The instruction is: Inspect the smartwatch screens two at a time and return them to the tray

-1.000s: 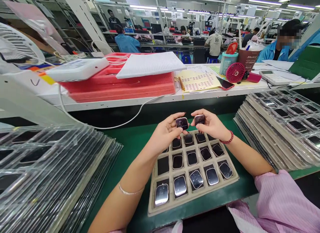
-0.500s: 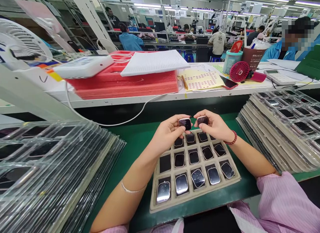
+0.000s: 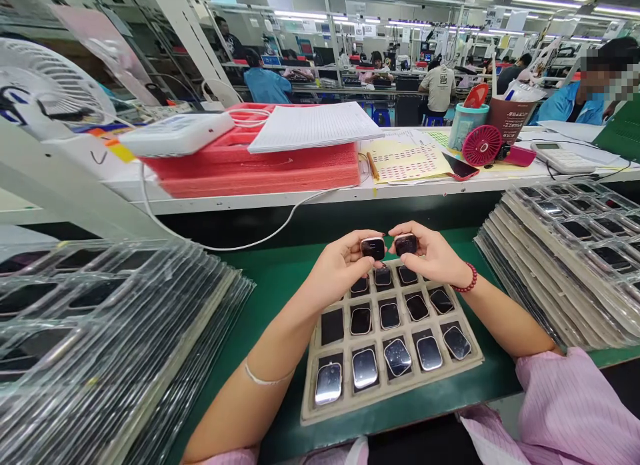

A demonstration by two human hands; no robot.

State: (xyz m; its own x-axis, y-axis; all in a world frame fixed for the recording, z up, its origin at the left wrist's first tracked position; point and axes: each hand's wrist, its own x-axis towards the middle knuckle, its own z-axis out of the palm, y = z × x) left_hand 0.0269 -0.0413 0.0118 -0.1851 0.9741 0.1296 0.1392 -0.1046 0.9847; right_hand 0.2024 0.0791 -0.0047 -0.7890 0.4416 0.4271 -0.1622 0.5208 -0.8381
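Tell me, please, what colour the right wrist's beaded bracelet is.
Dark red; the bracelet shows best in the head view.

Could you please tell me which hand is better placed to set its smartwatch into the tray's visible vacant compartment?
Left, I think: the left hand holds a smartwatch nearer the vacant compartment at the left edge of the tray; the right hand holds another smartwatch farther across.

Far tray pockets (image 3: 359,285) hidden behind hands, left tray stack (image 3: 100,345) cut off, distant workers' (image 3: 265,82) details too small

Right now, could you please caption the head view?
Left hand and right hand each hold a watch over a tray.
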